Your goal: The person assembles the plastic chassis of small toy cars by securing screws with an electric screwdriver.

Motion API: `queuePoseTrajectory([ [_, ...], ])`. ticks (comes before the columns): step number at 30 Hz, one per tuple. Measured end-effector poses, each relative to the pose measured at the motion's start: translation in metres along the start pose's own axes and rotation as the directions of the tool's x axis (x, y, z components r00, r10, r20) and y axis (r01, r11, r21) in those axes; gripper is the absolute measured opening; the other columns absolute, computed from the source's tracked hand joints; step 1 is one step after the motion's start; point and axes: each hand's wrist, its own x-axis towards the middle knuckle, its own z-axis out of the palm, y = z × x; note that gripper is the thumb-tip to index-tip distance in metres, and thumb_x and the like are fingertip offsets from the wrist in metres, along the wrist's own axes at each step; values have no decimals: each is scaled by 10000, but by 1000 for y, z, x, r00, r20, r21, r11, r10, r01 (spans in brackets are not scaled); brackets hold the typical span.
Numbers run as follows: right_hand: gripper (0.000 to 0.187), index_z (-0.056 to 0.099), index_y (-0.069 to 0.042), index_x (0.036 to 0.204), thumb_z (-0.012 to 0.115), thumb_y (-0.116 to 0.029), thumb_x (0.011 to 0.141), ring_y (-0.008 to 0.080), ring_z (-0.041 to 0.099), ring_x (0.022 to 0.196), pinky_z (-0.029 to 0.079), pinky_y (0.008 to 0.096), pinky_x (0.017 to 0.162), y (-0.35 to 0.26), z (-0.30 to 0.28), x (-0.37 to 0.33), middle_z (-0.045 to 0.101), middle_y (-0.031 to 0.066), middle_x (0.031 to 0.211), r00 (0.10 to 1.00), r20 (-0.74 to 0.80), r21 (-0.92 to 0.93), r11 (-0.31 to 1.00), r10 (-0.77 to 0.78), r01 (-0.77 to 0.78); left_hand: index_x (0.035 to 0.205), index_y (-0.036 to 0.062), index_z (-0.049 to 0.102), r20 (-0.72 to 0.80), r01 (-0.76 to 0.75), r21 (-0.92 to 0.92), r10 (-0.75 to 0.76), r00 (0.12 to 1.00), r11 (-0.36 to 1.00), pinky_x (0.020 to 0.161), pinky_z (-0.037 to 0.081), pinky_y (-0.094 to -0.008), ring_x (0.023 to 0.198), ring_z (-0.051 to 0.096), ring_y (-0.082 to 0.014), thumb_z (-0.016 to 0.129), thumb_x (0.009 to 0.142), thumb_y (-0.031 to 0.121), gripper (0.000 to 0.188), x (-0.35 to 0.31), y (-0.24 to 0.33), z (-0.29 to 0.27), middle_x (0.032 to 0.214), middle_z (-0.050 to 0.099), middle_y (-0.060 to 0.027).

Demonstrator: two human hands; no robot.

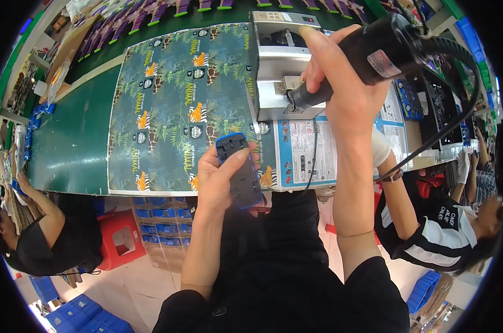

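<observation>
My left hand [213, 181] grips a blue toy car [247, 186] at the table's front edge, its black underside turned up. The thumb lies across that underside, and the fingers wrap the far side. My right hand [354, 102] is wrapped round a black electric screwdriver [368, 53], which slants down to the left. The screwdriver's nose reaches the front of a silver metal box [282, 58], which looks like a screw feeder. Whether a screw sits on the bit is too small to tell.
Printed jungle-pattern sheets [173, 111] cover the green table [76, 139]. A black cable [476, 83] loops down from the screwdriver. Blue toy cars [409, 100] lie at the right. Purple-green pieces [143, 16] line the back. People sit on both sides; a red stool [115, 236] stands left.
</observation>
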Motion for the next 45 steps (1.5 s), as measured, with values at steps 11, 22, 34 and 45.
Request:
queuePoseTrajectory([
  [11,164,512,-60,934,526,-222,918,142,457,507,416,323,562,-40,-19,-39,463,30,643,992,102,457,882,71,-111,1084,-6,657,53,-34,55,31,998,998,727,566,-304,819,665,-123,711,848,63,253,-7,-3,0,985,706,-90],
  [22,160,462,-42,1000,554,-137,911,191,517,583,486,375,645,-32,12,-69,518,95,724,983,170,573,818,-62,-47,1033,5,690,20,-44,124,42,999,991,694,539,-270,763,647,-92,711,833,67,210,-6,-5,-2,870,704,-52],
  [34,229,484,-52,947,686,-116,860,187,545,637,490,362,679,-29,26,-78,547,87,739,978,159,558,804,137,-204,1032,-12,680,17,-97,162,95,995,982,709,538,-263,771,645,-90,683,837,22,198,-6,-6,4,876,706,-58],
  [45,259,499,-58,884,738,-64,784,169,534,624,492,352,651,-17,30,-82,551,67,726,975,183,546,811,128,-209,1027,-26,677,-15,-44,163,47,999,986,712,534,-262,770,645,-88,668,833,2,196,-6,-3,6,877,708,-60],
])
